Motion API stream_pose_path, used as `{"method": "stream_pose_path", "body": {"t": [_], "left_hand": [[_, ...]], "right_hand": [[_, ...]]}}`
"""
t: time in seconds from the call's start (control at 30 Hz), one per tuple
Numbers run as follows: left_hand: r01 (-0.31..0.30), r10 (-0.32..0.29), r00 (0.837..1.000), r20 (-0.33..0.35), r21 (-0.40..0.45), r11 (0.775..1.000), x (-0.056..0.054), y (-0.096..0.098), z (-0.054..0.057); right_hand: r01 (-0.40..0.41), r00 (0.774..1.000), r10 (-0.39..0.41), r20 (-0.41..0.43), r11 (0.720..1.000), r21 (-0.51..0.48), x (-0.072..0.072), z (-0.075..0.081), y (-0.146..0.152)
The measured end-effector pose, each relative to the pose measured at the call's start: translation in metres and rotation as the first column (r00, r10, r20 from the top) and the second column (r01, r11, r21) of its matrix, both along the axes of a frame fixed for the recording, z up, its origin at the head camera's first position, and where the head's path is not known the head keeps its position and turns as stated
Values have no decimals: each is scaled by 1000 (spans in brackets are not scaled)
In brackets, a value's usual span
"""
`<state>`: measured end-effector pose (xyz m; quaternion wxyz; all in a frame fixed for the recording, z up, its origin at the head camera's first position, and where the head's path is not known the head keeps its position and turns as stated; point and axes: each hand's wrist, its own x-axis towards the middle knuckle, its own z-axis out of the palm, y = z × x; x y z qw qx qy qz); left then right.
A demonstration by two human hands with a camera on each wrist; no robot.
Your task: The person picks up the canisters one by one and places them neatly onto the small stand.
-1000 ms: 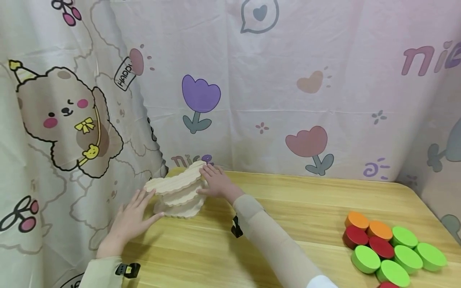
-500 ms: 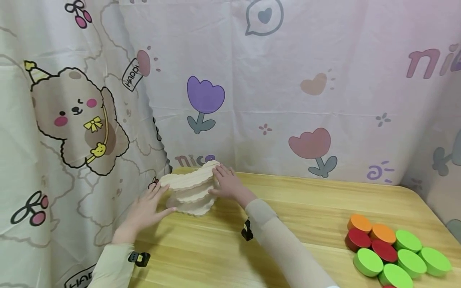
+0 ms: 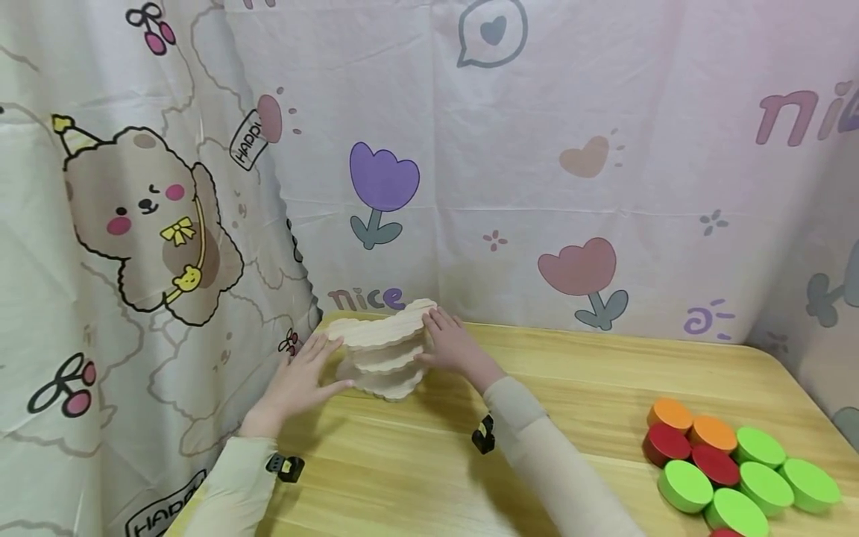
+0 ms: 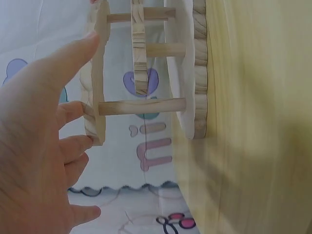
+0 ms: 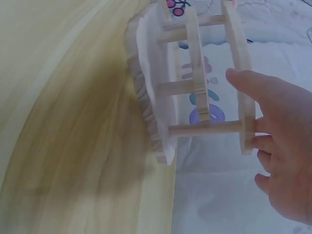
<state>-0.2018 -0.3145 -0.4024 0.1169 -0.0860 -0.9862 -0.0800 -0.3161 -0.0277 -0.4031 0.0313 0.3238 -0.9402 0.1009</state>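
A tiered wooden stand [image 3: 385,333] with wavy edges stands upright at the back left, its base right at the tabletop. Short dowels [image 4: 141,106] join its three levels. My left hand [image 3: 295,388] grips the left end of the top tier, fingers at the outer end and thumb along the front edge. At the opposite end my right hand [image 3: 459,350] holds the same tier. The right wrist view shows its thumb [image 5: 243,80] on the near edge and curled fingers [image 5: 263,142] at the end. Nothing stands on the visible part of the top tier.
On the right of the wooden table [image 3: 537,388] sit several round blocks: orange [image 3: 669,414], dark red [image 3: 716,465] and green [image 3: 765,488], grouped close together. A printed curtain [image 3: 470,149] hangs behind the table and along its left side.
Both hands have moved the wooden stand to the right along the back of the table. The view has shifted slightly left. The coloured blocks keep their places.
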Motion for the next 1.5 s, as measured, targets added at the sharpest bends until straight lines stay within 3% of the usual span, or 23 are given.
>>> {"method": "stream_pose_path", "body": {"t": [0.37,0.67,0.9,1.17,1.5], "left_hand": [[56,-57,998,39,27,998,-23,28,-7],[118,-121,991,56,52,992,-38,62,-7],[172,-176,981,82,54,984,-49,94,-8],[249,-252,966,58,56,967,-61,123,-8],[262,-271,956,115,86,961,-71,158,-9]], "right_hand": [[73,997,-73,17,997,-22,13,3,40],[159,987,-158,21,986,-60,27,6,77],[223,975,-224,-5,972,-78,35,1,110],[276,960,-281,-16,952,-136,43,-1,141],[324,941,-336,-39,928,-185,53,-4,171]]}}
